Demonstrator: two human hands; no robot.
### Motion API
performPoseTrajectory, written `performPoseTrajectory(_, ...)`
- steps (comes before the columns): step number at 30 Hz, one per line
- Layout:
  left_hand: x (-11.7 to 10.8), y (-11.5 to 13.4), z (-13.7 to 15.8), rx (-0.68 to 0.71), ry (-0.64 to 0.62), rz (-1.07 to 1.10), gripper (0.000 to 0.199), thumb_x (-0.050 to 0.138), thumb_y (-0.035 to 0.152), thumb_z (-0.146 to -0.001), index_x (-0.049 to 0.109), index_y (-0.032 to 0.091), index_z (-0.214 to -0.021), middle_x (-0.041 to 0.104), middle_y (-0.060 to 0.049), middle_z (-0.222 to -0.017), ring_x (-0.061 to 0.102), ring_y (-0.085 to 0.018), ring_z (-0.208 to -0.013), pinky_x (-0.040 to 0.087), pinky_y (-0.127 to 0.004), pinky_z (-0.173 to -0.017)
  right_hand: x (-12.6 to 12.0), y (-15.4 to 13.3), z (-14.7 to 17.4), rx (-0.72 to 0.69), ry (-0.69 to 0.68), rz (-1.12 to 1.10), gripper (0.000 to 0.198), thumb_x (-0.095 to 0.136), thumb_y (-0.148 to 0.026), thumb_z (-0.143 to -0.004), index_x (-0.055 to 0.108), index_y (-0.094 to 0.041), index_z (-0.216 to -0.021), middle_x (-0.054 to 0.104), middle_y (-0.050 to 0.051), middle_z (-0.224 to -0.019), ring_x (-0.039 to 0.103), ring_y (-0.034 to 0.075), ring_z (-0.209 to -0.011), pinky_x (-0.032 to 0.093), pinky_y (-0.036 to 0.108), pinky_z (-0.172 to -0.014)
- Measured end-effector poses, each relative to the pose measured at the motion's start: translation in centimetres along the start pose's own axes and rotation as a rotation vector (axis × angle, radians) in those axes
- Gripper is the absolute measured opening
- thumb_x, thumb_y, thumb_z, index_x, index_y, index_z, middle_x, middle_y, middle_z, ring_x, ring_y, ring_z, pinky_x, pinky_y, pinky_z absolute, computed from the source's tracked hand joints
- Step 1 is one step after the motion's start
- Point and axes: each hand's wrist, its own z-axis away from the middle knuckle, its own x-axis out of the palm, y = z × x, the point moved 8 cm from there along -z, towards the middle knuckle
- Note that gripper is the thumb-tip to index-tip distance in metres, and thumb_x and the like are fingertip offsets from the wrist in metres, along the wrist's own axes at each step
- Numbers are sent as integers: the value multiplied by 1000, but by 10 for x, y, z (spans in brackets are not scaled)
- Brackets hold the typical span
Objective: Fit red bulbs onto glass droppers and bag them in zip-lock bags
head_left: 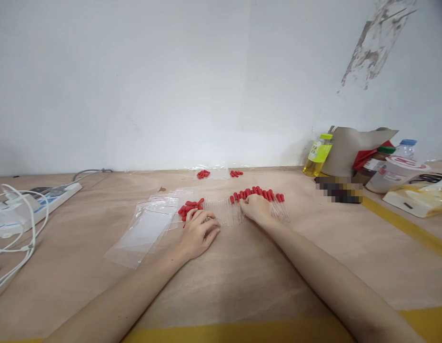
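Observation:
Glass dropper tubes (pixel 221 209) lie side by side in a row in the middle of the table. At the row's right part, several droppers (pixel 283 209) carry red rubber bulbs (pixel 266 194) on their far ends. My right hand (pixel 256 208) is closed in a pinch among these capped droppers, its fingertips at a dropper near the bulbs; the grip is partly hidden. A loose heap of red rubber bulbs (pixel 187 208) sits left of the bare tubes. My left hand (pixel 201 233) rests beside that heap, fingers bent but apart, over the left end of the tubes; nothing shows in it.
Clear plastic bags (pixel 145 233) lie at left. Two small groups of red bulbs (pixel 203 174) lie on plastic by the wall. A power strip (pixel 56 202) with white cables stands far left. A yellow drink bottle (pixel 317 155), a plastic cup (pixel 396 174) and other containers stand at right.

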Motion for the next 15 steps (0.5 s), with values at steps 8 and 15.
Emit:
performPoseTrajectory(8, -19, -21, 3, -239, 208, -91, 14, 54, 28, -77, 53, 19, -66, 58, -4, -86, 49, -23, -89, 27, -42, -84, -4, -10, 10, -100, 25, 27, 26, 44, -36, -76, 63, -19, -74, 65, 7, -79, 60, 22, -78, 39, 29, -63)
performPoseTrajectory(15, -26, -46, 4, -408, 201, -130, 12, 55, 26, -75, 56, 23, -87, 57, -4, -96, 47, -25, -93, 28, -41, -80, 2, -33, 24, -238, -17, -8, 22, 48, -37, -73, 61, -21, -79, 65, 5, -80, 59, 21, -80, 38, 27, -63)
